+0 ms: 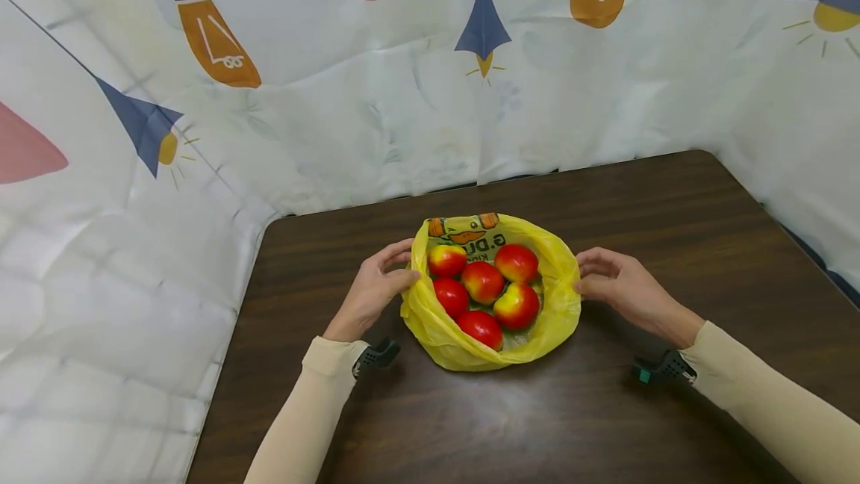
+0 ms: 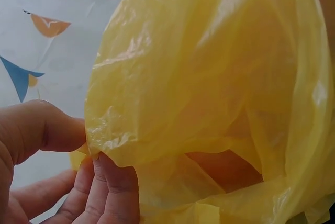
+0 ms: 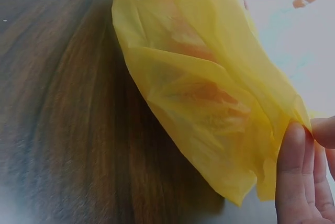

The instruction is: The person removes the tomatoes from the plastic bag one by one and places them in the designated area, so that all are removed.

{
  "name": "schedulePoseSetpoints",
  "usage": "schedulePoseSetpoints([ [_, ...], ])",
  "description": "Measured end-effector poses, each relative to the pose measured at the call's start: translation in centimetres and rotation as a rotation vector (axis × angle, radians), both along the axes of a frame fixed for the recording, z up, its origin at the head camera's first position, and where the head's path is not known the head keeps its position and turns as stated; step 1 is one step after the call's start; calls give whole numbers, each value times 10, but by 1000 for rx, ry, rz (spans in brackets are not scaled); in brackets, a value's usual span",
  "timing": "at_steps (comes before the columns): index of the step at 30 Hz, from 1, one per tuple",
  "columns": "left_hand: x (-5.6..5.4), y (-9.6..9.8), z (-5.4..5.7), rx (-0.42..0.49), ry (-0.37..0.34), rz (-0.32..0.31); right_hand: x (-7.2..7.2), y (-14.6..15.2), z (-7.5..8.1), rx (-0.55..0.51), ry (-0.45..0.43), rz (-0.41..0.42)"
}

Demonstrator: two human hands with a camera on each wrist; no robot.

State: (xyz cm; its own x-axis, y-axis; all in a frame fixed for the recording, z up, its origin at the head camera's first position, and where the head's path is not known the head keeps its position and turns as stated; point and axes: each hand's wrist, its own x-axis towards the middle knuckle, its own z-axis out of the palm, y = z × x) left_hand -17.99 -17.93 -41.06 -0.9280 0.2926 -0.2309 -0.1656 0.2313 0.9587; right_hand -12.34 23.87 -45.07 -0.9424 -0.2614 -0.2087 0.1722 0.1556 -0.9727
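A yellow plastic bag (image 1: pixel 430 320) stands on the table with its mouth spread wide, print showing on its inner back wall. Inside lie several red-and-yellow apples (image 1: pixel 482 282). My left hand (image 1: pixel 379 282) pinches the bag's left rim between thumb and fingers; the left wrist view shows the thumb (image 2: pixel 52 132) over the film and the fingertips beneath. On the opposite side, my right hand (image 1: pixel 621 290) pinches the right rim. Close up in the right wrist view, the right fingers (image 3: pixel 296 171) grip a fold of the bag, and reddish shapes show through its thin wall.
The dark wooden table (image 1: pixel 510 424) extends around the bag on all sides. Behind and to the left hangs a white sheet (image 1: pixel 322 118) printted with bulbs and lamps, meeting the table's back edge. Dark bands (image 1: pixel 379 353) are strapped around both wrists.
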Motion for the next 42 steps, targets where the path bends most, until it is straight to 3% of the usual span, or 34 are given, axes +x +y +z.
schedulePoseSetpoints([
  [8, 2, 4, -2, 10, -6, -27, 11, 12, 0, -21, 23, -19],
  [16, 5, 4, -3, 46, -15, -41, 11, 9, 5, 144, 57, -29],
  [20, 7, 2, -3, 57, -12, -47, 10, 8, 11, 223, 125, -57],
  [29, 8, -2, -4, 64, 0, -33, 3, 4, 41, 238, 342, -208],
  [36, 11, -3, -6, 80, 1, -26, 2, -16, 56, 237, 461, -150],
  [42, 13, -4, -8, 98, 10, -23, 0, -39, 56, 230, 515, -28],
])
